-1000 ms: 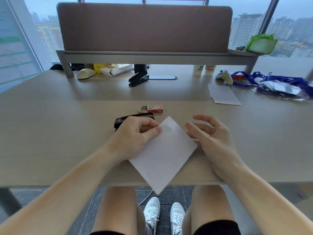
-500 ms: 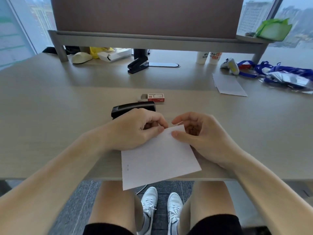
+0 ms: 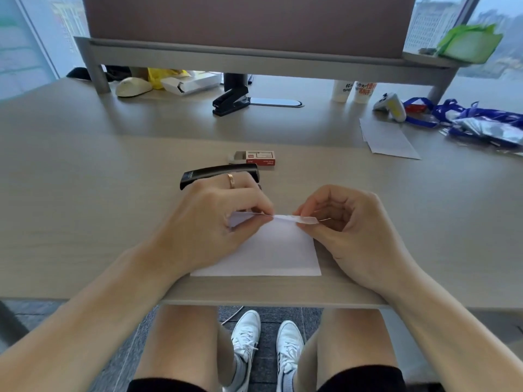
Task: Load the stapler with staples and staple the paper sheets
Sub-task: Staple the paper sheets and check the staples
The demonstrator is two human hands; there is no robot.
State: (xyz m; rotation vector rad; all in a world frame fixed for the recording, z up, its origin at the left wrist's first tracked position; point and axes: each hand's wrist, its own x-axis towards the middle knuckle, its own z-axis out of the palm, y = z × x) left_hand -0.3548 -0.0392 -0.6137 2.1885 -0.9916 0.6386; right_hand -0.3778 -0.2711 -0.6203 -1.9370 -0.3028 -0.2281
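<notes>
White paper sheets (image 3: 271,250) lie flat on the desk near its front edge. My left hand (image 3: 215,219) pinches their far left corner and my right hand (image 3: 348,224) pinches the far right edge, which is lifted and curled up slightly. Just behind my left hand lies a black stapler (image 3: 209,174), shut and partly hidden by my fingers. Beyond it rests a red and white staple box (image 3: 259,157), its tray slid partly out to the left.
A second black stapler (image 3: 230,101) stands at the back under the grey shelf (image 3: 254,56). More paper sheets (image 3: 387,140) lie at the right, near two cups (image 3: 353,91), a white controller (image 3: 392,106) and blue bags (image 3: 481,123).
The sheets turned from a diamond tilt to square and settled flat on the desk. My right hand closed onto their far edge. The camera tilted down and closer.
</notes>
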